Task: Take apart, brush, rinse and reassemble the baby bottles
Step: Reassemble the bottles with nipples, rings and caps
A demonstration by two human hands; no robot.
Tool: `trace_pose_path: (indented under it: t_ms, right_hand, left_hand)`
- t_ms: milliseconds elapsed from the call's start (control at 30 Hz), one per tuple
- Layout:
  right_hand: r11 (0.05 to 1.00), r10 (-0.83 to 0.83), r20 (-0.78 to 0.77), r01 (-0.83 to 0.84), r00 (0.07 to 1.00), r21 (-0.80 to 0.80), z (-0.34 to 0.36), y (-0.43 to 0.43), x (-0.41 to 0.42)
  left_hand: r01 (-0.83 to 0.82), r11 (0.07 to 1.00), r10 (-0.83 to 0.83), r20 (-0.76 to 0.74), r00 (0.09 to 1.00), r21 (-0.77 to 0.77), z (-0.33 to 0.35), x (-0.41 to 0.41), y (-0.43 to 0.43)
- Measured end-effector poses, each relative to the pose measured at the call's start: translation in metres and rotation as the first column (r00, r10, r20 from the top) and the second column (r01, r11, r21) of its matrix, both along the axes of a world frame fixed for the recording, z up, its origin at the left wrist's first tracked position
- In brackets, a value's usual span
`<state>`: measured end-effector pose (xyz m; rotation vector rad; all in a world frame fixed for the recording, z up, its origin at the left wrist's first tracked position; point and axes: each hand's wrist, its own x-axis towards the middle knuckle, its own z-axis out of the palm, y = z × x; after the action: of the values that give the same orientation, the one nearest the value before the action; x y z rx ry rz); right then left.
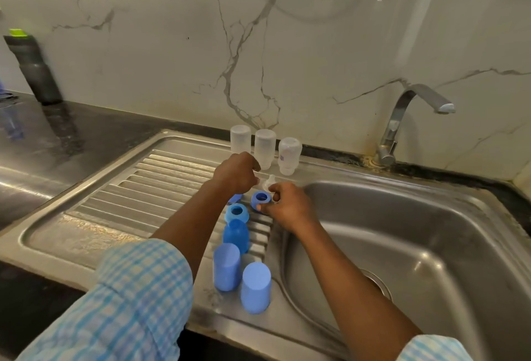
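Three clear bottle bodies (265, 148) stand upside down in a row at the back of the steel drainboard (120, 199). My right hand (287, 207) pinches a blue screw ring (261, 199), next to a clear teat (270, 181) standing on the board. My left hand (237, 172) hovers with curled fingers just left of the teat; what it holds is hidden. A second blue ring (237, 212) lies below, part of a third (236, 197) peeks from under my left hand. Three blue caps (236, 235) stand in a line toward me.
The sink basin (416, 231) with its drain lies to the right, a chrome tap (402, 122) behind it. A dark flask with a green lid (31, 67) stands on the black counter at far left. A marble wall rises behind.
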<state>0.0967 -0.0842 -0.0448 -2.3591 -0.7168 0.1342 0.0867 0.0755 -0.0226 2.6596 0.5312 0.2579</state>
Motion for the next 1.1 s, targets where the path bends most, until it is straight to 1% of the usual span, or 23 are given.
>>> trace_pose_path:
  t_ms: [133, 233, 300, 367, 467, 633, 700, 767, 900, 1000, 1100]
  right_hand:
    - [1.0, -0.02, 0.022, 0.02, 1.0, -0.008, -0.005, 0.005, 0.004]
    - [1.0, 0.002, 0.032, -0.001, 0.999, -0.011, -0.007, 0.009, 0.006]
    - [1.0, 0.021, 0.03, -0.021, 0.999, -0.006, -0.008, 0.011, 0.009]
    - [0.999, 0.03, 0.006, -0.03, 1.0, 0.029, -0.009, 0.008, 0.012]
    - [0.992, 0.03, -0.033, -0.025, 0.999, 0.127, -0.01, -0.006, 0.018]
    - [0.975, -0.005, -0.039, 0.013, 0.999, 0.223, -0.007, -0.045, 0.027]
    - [0.968, -0.025, -0.047, 0.036, 0.999, 0.247, -0.004, -0.06, 0.03]
    - [0.959, -0.054, -0.036, 0.062, 0.998, 0.275, 0.001, -0.078, 0.03]
    - [0.925, -0.112, -0.023, 0.112, 0.993, 0.364, 0.013, -0.117, 0.027]
    - [0.882, -0.172, -0.029, 0.167, 0.985, 0.44, 0.018, -0.146, 0.023]
    - [0.835, -0.212, -0.045, 0.204, 0.976, 0.511, 0.018, -0.171, 0.017]
  left_hand:
    - [0.039, 0.999, -0.039, -0.002, 0.999, 0.021, -0.002, 0.011, 0.0]
    - [0.067, 0.997, -0.067, -0.01, 0.998, 0.039, -0.003, 0.018, 0.001]
    - [0.104, 0.994, -0.102, -0.043, 0.994, 0.041, -0.003, 0.024, 0.002]
    - [0.144, 0.989, -0.14, -0.079, 0.987, 0.045, -0.001, 0.028, 0.0]
    - [0.177, 0.983, -0.171, -0.105, 0.98, 0.056, -0.004, 0.035, -0.006]
    - [0.21, 0.976, -0.202, -0.117, 0.972, 0.061, -0.001, 0.039, -0.013]
    - [0.221, 0.975, -0.218, -0.075, 0.973, 0.035, 0.006, 0.037, -0.017]
    - [0.231, 0.973, -0.231, 0.004, 0.973, -0.018, 0.018, 0.033, -0.026]
    - [0.286, 0.95, -0.268, 0.142, 0.953, -0.126, 0.041, 0.021, -0.068]
    - [0.338, 0.928, -0.307, 0.191, 0.932, -0.158, 0.047, 0.015, -0.106]
    - [0.349, 0.915, -0.304, 0.225, 0.926, -0.204, 0.035, 0.014, -0.144]
